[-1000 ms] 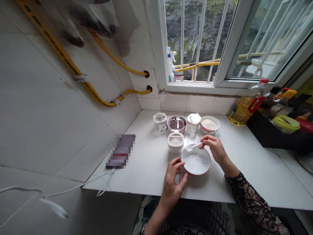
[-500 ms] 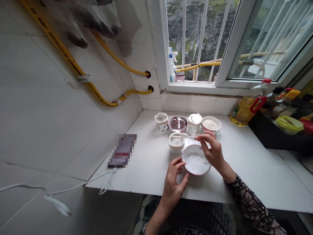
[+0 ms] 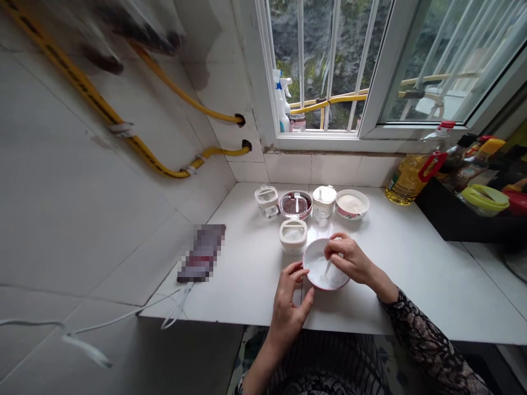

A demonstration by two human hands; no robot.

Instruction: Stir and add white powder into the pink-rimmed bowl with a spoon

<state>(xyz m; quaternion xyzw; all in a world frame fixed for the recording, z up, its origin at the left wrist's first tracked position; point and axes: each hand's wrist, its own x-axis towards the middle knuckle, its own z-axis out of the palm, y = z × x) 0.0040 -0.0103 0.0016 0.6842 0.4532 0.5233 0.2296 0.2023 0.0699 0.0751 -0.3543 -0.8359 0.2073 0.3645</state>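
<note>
"What's on the left?"
"A tiled wall (image 3: 102,219), with yellow hoses (image 3: 185,96) crossing it."
"And upper middle?"
"A barred window (image 3: 317,71), mossy rock (image 3: 317,33) outside, daylight coming in."

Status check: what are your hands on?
Left hand steadying white bowl at rim. Right hand holding small spoon in bowl. Lidded jar close behind bowl.

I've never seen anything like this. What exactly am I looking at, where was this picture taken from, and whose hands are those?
This picture comes from a camera worn on a person's head, looking forward and down, so these are that person's own bare hands, not a machine. The left hand holds the rim of a white bowl, and the right hand grips a small white spoon dipped into it. On the white counter stand a lidded container and a dish of dark red grains.
</note>
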